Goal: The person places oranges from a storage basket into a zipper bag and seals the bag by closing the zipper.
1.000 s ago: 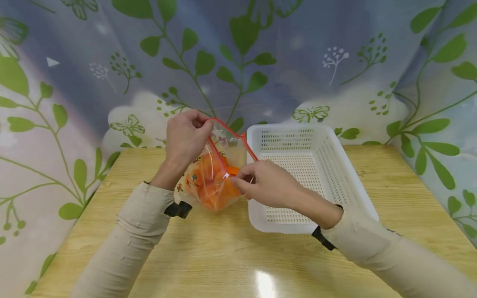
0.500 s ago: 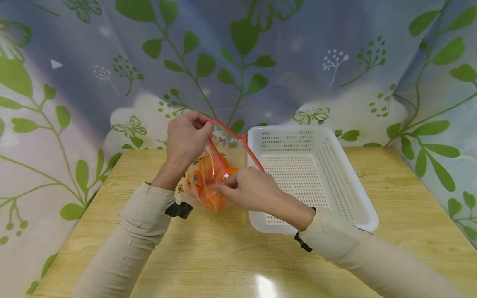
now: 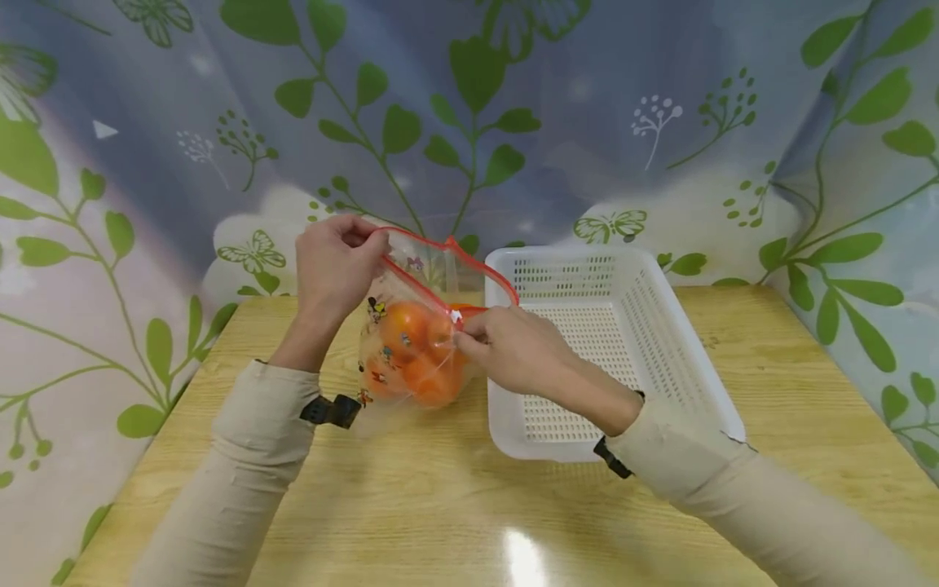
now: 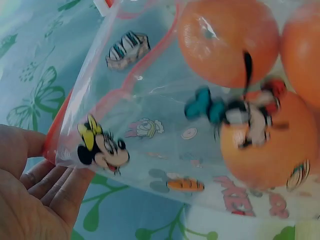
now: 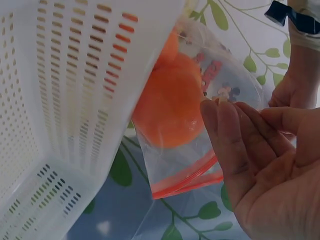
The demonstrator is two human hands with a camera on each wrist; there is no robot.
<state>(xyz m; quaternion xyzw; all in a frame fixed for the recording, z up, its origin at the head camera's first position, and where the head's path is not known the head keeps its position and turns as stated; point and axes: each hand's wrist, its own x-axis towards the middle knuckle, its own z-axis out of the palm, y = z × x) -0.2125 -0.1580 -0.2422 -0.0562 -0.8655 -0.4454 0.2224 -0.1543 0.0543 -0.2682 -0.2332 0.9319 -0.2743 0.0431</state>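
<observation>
A clear zip bag [image 3: 420, 342] with cartoon prints and a red zip edge holds several oranges [image 4: 227, 42]. My left hand [image 3: 330, 265] pinches the top left corner of its mouth; in the left wrist view the thumb and fingers meet at that red corner. On the near side of the mouth, my right hand [image 3: 521, 350] pinches the zip edge right beside the white slider [image 3: 456, 316]. The red edges stand apart between the hands, so the mouth gapes. In the right wrist view, the right fingertips [image 5: 227, 112] come together in front of the bag.
A white perforated plastic basket [image 3: 711, 367] stands on the wooden table [image 3: 411, 497] just right of the bag, partly under my right forearm. Behind the table hangs a curtain [image 3: 587, 130] with leaves and butterflies. Both wrists wear black straps [image 3: 330, 410].
My left hand has moved left, drawing the bag's corner with it. My right hand slid left, then came back up and right with the slider. The mouth is wider and the oranges show more clearly.
</observation>
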